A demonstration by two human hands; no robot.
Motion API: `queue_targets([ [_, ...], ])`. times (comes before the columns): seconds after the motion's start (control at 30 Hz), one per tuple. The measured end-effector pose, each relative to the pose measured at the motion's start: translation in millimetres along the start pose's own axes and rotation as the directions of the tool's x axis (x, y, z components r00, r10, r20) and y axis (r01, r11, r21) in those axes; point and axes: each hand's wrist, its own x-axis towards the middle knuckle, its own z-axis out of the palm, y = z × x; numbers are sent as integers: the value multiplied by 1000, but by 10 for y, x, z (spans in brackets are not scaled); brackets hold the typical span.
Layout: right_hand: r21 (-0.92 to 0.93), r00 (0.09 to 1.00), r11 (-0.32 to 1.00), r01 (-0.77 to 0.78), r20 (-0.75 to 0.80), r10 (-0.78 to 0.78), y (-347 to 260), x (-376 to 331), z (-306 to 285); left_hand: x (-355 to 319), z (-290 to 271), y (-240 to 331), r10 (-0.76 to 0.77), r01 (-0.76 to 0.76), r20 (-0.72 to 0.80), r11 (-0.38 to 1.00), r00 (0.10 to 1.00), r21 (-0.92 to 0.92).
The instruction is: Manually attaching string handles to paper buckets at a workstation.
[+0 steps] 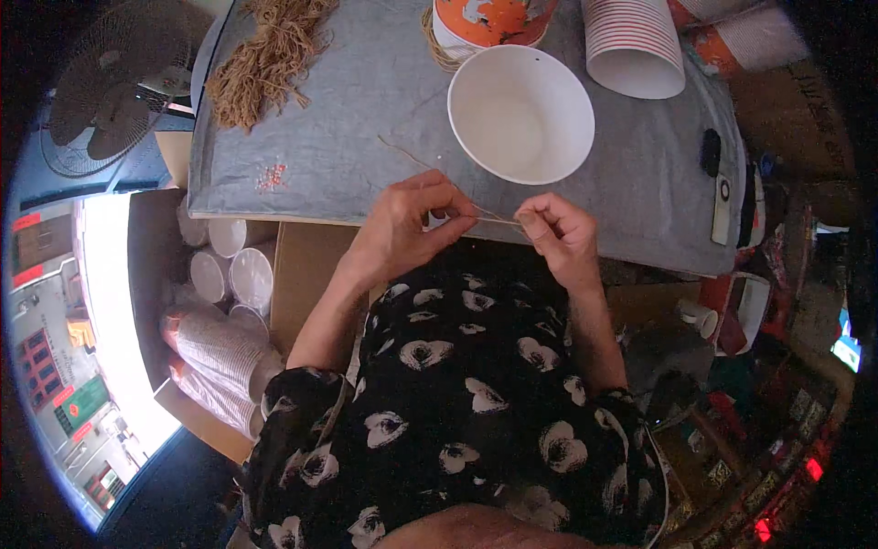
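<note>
A thin brown twine (pixel 494 218) stretches between my two hands, just over the table's near edge. My left hand (pixel 409 222) pinches it between thumb and forefinger, and a loose end runs off past those fingers toward the far left. On the other side my right hand (pixel 565 236) is closed on the twine with thumb and bent fingers. Just beyond my hands, a white paper bucket (pixel 523 119) lies tipped with its mouth toward me; a small dark hole shows near its far rim. Any knot in the twine is too small to make out.
The grey cloth-covered table (pixel 357 119) carries a heap of brown twine (pixel 273 64), an orange printed bucket (pixel 494 20) with twine around it, and a stack of buckets (pixel 635 50). Below left, a cardboard box (pixel 306 265) holds wrapped bucket stacks (pixel 215 352). A fan (pixel 114 101) stands far left.
</note>
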Motion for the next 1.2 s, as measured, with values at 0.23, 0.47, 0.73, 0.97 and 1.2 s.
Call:
queue_targets([
  [0.23, 82, 966, 973, -217, 162, 202, -31, 21, 91, -1, 113, 16, 78, -78, -4, 997, 997, -8],
  [0.47, -38, 995, 999, 1, 99, 2, 23, -8, -51, -160, 148, -93, -45, 37, -81, 995, 996, -93],
  [0.73, -255, 999, 967, 4, 40, 6, 310, -203, -119, -703, 566, -643, -14, 12, 20, 995, 1000, 97],
  [0.97, -335, 991, 942, -3, -124, -40, 847, -207, -333, -802, 1206, -1165, -120, 152, -111, 920, 987, 362],
  [1.2, -375, 981, 926, -40, -190, -35, 959, -245, -319, -750, 1334, -1267, -86, 97, -45, 861, 995, 499],
])
